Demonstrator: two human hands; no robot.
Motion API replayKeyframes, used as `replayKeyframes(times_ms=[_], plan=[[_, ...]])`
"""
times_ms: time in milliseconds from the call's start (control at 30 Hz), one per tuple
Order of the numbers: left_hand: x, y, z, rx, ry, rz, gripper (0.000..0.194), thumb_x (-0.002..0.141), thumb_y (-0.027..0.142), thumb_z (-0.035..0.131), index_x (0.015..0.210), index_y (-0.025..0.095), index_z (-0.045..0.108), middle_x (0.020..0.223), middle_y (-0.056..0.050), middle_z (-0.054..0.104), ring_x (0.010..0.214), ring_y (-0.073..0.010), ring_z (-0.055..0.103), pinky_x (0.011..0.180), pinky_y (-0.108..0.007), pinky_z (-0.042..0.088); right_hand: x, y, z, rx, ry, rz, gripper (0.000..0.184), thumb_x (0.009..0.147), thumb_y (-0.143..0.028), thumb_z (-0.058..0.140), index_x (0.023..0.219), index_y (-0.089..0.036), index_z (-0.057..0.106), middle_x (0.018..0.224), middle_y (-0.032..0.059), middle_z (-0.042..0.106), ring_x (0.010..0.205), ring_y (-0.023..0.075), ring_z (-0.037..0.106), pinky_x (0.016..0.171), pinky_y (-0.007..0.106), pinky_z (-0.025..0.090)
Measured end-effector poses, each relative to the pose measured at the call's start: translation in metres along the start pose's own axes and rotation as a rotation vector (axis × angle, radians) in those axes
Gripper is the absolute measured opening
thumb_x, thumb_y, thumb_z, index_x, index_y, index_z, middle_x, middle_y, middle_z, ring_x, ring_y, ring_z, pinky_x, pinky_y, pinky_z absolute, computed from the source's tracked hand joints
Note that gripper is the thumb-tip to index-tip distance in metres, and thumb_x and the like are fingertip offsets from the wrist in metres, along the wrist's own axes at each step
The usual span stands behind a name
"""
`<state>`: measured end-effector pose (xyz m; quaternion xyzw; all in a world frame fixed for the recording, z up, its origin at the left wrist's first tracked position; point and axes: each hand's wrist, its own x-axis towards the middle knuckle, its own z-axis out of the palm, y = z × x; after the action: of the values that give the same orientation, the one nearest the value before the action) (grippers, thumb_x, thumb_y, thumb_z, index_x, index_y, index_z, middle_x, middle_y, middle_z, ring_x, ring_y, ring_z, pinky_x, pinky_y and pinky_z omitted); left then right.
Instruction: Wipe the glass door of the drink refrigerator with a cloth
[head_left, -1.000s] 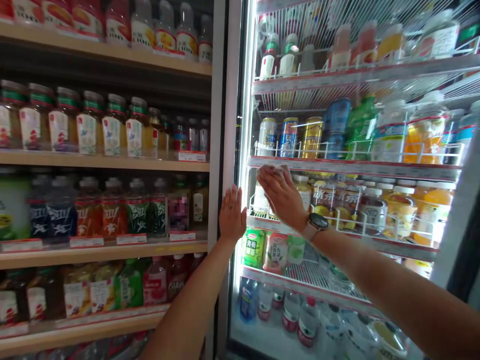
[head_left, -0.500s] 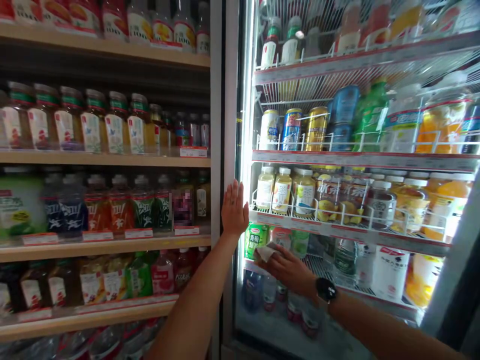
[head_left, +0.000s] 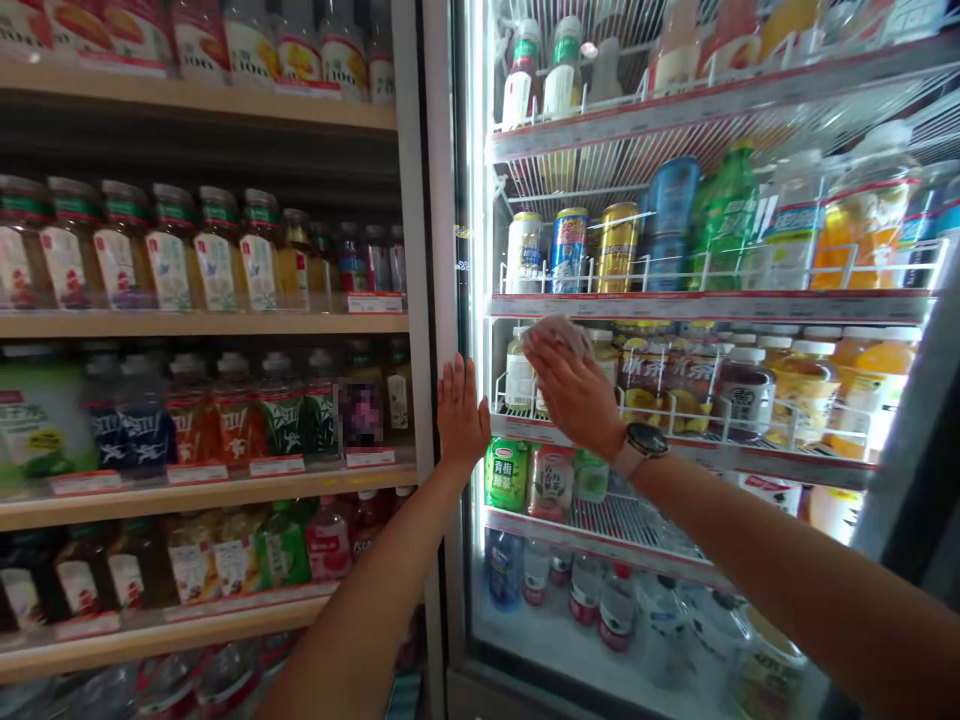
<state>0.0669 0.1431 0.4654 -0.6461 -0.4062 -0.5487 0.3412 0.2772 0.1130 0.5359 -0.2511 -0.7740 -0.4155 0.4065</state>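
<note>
My left hand (head_left: 462, 412) lies flat with spread fingers on the grey frame (head_left: 433, 240) at the left side of a lit drinks fridge. A pale crumpled cloth (head_left: 564, 331) is under the fingers of my right hand (head_left: 576, 392), which presses it against the fridge's glass door (head_left: 536, 655). Behind that hand, through the glass, are small bottles on the third shelf (head_left: 675, 450), partly hidden by the hand. A dark watch (head_left: 646, 439) is on my right wrist.
Wooden shelves (head_left: 195, 325) of bottled drinks stand to the left. Inside the fridge, wire racks hold cans, including a gold can (head_left: 619, 247), a green bottle (head_left: 727, 215) and large juice bottles. Green cartons (head_left: 507, 474) and more bottles sit lower down.
My right hand has moved up with the cloth, from the level of the cartons to just under the can shelf. My left hand stays on the frame. The view has shifted slightly.
</note>
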Motion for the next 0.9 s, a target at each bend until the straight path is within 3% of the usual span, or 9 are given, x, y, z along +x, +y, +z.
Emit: replayKeyframes(times_ms=[133,300,400,500,600,800,900], plan=[[0.002,0.009,0.002,0.017,-0.032,0.085,0.062,0.103,0.036,0.028,0.159,0.020,0.008,0.165,-0.010,0.017,0.153,-0.0247,0.009,0.124,-0.051,0.017,-0.049,-0.038,0.019,0.018,-0.091,-0.124,0.068,0.093,-0.008,0.043,0.157,-0.013,0.021,0.152,0.0127,0.046,0.142,0.0267,0.039,0.119,0.053,0.032],[0.001,0.009,0.006,0.027,-0.045,0.135,0.062,0.102,0.032,0.031,0.159,0.021,0.009,0.164,-0.010,0.021,0.153,-0.0257,0.010,0.123,-0.050,0.018,-0.130,-0.075,0.043,0.045,-0.223,-0.182,0.063,0.090,-0.008,0.047,0.152,-0.012,0.036,0.136,0.0121,0.061,0.119,0.0240,0.058,0.112,0.046,0.042],[0.000,0.009,0.006,0.056,-0.036,0.137,0.063,0.102,0.031,0.032,0.159,0.020,0.008,0.164,-0.010,0.021,0.153,-0.0252,0.011,0.123,-0.048,0.020,-0.180,-0.094,0.056,0.101,-0.205,-0.231,0.056,0.094,-0.012,0.044,0.149,-0.015,0.041,0.125,0.0087,0.067,0.109,0.0199,0.062,0.111,0.042,0.043],[-0.001,0.008,0.006,0.070,-0.024,0.144,0.063,0.102,0.031,0.031,0.159,0.021,0.006,0.164,-0.010,0.021,0.153,-0.0247,0.011,0.123,-0.047,0.022,-0.196,-0.097,0.057,0.125,-0.182,-0.279,0.058,0.092,-0.007,0.042,0.150,-0.014,0.039,0.116,0.0063,0.069,0.103,0.0181,0.063,0.111,0.040,0.043],[0.000,0.007,0.007,0.058,-0.021,0.144,0.063,0.102,0.032,0.031,0.159,0.021,0.006,0.164,-0.009,0.020,0.153,-0.0247,0.010,0.123,-0.047,0.021,-0.155,-0.077,0.044,0.094,-0.166,-0.295,0.066,0.090,-0.004,0.046,0.153,-0.015,0.034,0.115,0.0064,0.070,0.104,0.0191,0.063,0.113,0.041,0.042],[0.002,0.009,0.007,0.025,-0.023,0.132,0.062,0.103,0.036,0.030,0.159,0.021,0.010,0.164,-0.010,0.020,0.153,-0.0249,0.010,0.124,-0.047,0.019,-0.002,-0.010,0.010,-0.034,-0.030,-0.087,0.068,0.095,-0.009,0.042,0.159,-0.017,0.018,0.150,0.0124,0.049,0.130,0.0267,0.051,0.120,0.053,0.029],[0.002,0.009,0.007,0.018,-0.023,0.127,0.060,0.103,0.035,0.030,0.159,0.020,0.012,0.164,-0.010,0.020,0.153,-0.0248,0.011,0.124,-0.046,0.019,0.028,-0.003,0.006,-0.033,0.042,0.005,0.068,0.096,-0.009,0.038,0.159,-0.014,0.013,0.155,0.0143,0.041,0.143,0.0283,0.037,0.122,0.056,0.025]])
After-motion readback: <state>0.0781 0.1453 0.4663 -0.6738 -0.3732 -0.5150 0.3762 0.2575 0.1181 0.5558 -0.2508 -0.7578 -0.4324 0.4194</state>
